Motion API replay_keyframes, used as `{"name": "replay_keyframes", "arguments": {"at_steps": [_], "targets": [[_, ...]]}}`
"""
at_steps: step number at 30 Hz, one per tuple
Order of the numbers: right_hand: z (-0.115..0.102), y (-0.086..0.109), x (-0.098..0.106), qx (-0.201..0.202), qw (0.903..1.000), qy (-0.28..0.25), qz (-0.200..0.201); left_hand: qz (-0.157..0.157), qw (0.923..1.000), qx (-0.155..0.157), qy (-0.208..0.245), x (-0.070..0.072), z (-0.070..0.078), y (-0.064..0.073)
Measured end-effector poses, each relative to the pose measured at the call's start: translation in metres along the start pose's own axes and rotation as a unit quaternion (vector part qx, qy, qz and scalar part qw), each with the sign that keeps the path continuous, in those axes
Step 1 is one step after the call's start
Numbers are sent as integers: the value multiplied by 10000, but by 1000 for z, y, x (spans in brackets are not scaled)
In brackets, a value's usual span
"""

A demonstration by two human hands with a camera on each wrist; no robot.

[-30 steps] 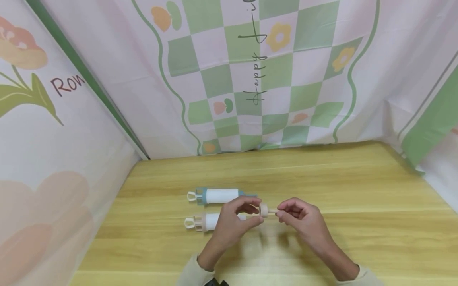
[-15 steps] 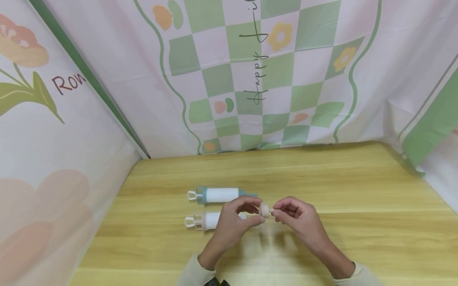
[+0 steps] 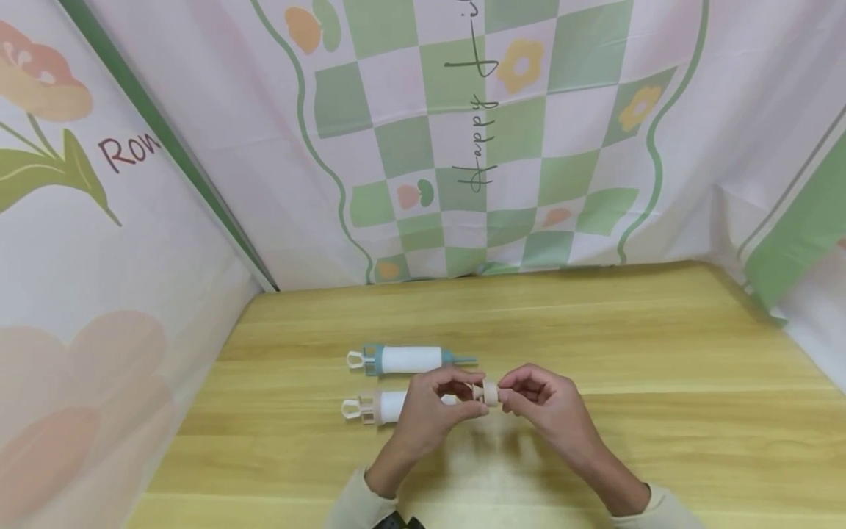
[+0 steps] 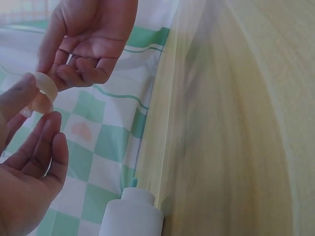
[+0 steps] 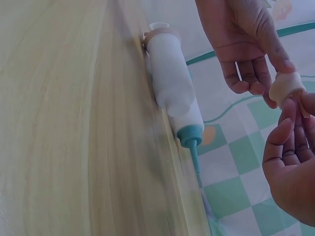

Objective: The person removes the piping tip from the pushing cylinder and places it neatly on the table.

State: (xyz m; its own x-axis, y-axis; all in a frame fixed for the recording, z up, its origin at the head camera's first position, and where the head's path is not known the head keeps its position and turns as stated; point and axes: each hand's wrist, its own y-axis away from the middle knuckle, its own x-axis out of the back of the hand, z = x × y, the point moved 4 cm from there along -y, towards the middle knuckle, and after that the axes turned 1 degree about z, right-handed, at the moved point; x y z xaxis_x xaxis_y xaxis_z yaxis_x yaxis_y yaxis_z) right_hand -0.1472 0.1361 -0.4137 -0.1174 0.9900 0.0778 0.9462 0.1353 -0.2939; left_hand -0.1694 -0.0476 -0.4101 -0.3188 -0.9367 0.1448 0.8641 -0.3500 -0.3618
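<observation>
Head view: small beige cap [image 3: 490, 393] held in the air above the wood-grain surface [image 3: 628, 345], between the two hands and near the mouth end of the lower bottle. Cap is short, round and matte, roughly a ring in profile; a small flared beige piece [image 3: 478, 393] projects from its left side. Right wrist view adds a slender pale stem [image 5: 305, 112] at the cap, largely covered by fingertips; its full length cannot be told. Left hand [image 3: 432, 404]: thumb below and index finger above, parted by about the cap's breadth, fingertips gripping the cap's rim; remaining fingers bent behind, partly hidden. Right hand [image 3: 551, 404]: thumb and index finger nearly together, pinching at the cap's right side where the stem sits; other fingers curl loosely toward the palm. Both sets of fingers are thus grasping. On the surface, two white bottles lie on their sides, roughly parallel and apart in the head view: blue-trimmed bottle [image 3: 411, 360], slim blue nozzle [image 3: 463, 360] fitted and pointing right; beige-collared bottle [image 3: 393, 407], partly behind the left hand, its white neck [image 4: 139, 195] bare in the left wrist view.
</observation>
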Motion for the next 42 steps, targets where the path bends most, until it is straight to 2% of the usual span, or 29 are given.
{"name": "replay_keyframes", "arguments": {"at_steps": [13,21,30,35,42], "targets": [[0,3,0,-48,10000,-24,-51,39,10000,-62,41,-1,1,0],[-1,4,3,-67,10000,66,24,148,9999,47,20,0,2,0],[1,3,-2,-90,9991,-121,-406,159,9997,-180,-13,-1,0,1],[1,3,-4,-222,9988,-89,-423,211,9993,-245,-183,-2,-1,1],[2,4,-5,-286,9989,-21,-384,234,9992,-167,-276,-1,-2,2]]}}
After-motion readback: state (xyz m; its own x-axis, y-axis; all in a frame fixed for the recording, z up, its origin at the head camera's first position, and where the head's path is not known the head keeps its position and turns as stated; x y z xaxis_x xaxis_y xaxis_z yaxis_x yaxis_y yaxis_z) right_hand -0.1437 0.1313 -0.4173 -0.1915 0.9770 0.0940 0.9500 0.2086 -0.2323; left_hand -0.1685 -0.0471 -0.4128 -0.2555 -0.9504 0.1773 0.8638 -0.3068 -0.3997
